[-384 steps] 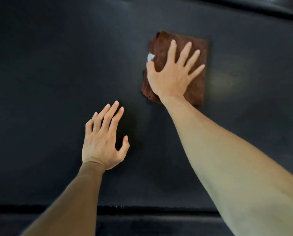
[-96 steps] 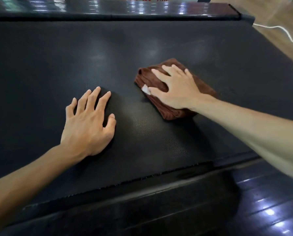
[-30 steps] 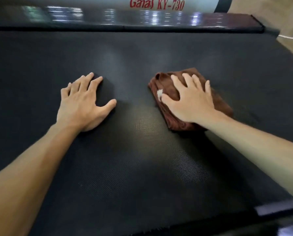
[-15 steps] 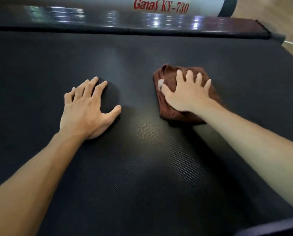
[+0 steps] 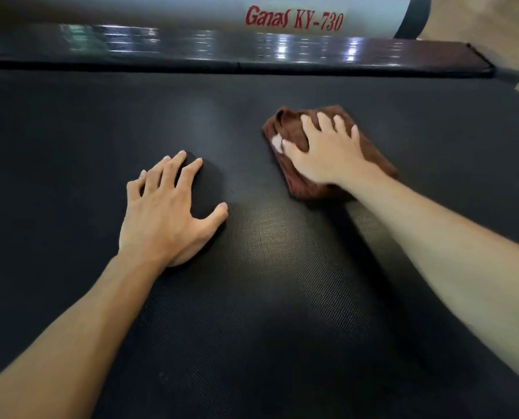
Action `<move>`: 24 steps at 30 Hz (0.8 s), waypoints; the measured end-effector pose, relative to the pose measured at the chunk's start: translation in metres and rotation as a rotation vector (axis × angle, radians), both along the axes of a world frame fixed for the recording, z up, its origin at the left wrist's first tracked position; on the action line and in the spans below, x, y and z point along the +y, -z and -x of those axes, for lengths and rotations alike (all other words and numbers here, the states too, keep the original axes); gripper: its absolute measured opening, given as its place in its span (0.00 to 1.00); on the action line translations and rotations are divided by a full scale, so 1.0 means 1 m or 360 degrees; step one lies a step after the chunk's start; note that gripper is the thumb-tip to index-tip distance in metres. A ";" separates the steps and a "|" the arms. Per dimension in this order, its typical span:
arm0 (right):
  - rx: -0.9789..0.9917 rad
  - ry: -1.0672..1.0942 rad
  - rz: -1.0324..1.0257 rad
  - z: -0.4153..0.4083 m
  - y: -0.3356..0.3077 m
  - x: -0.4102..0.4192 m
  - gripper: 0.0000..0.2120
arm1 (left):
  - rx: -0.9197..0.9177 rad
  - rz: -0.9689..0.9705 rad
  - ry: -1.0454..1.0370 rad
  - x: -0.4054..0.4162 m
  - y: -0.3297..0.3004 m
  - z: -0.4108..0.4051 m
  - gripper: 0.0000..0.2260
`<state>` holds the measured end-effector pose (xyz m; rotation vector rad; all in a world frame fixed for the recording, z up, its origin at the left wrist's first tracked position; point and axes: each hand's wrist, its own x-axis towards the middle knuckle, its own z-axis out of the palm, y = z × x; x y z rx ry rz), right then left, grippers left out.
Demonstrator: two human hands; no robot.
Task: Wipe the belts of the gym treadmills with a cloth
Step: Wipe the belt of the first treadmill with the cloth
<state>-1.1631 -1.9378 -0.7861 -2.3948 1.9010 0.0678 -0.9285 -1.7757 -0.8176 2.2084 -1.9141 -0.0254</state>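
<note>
Head view: right hand (image 5: 327, 155) is pressing flat on a folded brown cloth (image 5: 376, 152), fingers spread w/ slight bend, resting on top, not curled round it. Cloth is lying on the black treadmill belt (image 5: 252, 297), right of centre, toward the far side; small white tag (image 5: 277, 143) is showing by the thumb. Left hand (image 5: 164, 216) is lying palm-down on bare belt, fingers splayed, holding nothing, near the cloth but apart. Glossy side rail (image 5: 222, 46) is running along the far edge, w/ a white housing (image 5: 294, 18) lettered "Ganas KY-730" beyond.
</note>
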 end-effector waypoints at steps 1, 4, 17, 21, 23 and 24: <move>-0.0009 0.0039 -0.0028 -0.016 -0.001 -0.016 0.41 | 0.0003 0.0001 -0.0002 0.000 0.000 0.000 0.43; -0.0060 -0.0103 -0.0059 -0.059 -0.001 -0.033 0.40 | -0.0011 -0.0024 0.0007 0.000 0.000 0.000 0.43; -0.0133 0.0107 -0.0047 -0.049 0.000 -0.054 0.41 | 0.0035 0.0001 0.0024 0.000 0.000 -0.002 0.42; -0.0162 -0.0273 -0.0037 -0.075 0.003 -0.025 0.36 | 0.0020 -0.0011 0.0038 -0.001 0.001 -0.003 0.42; -0.0159 -0.0359 -0.0002 -0.047 0.008 -0.003 0.35 | 0.0025 -0.0011 0.0034 0.000 0.001 -0.002 0.42; -0.0150 -0.0311 0.0015 -0.031 0.010 0.006 0.35 | 0.0026 -0.0007 0.0030 0.001 0.000 -0.001 0.42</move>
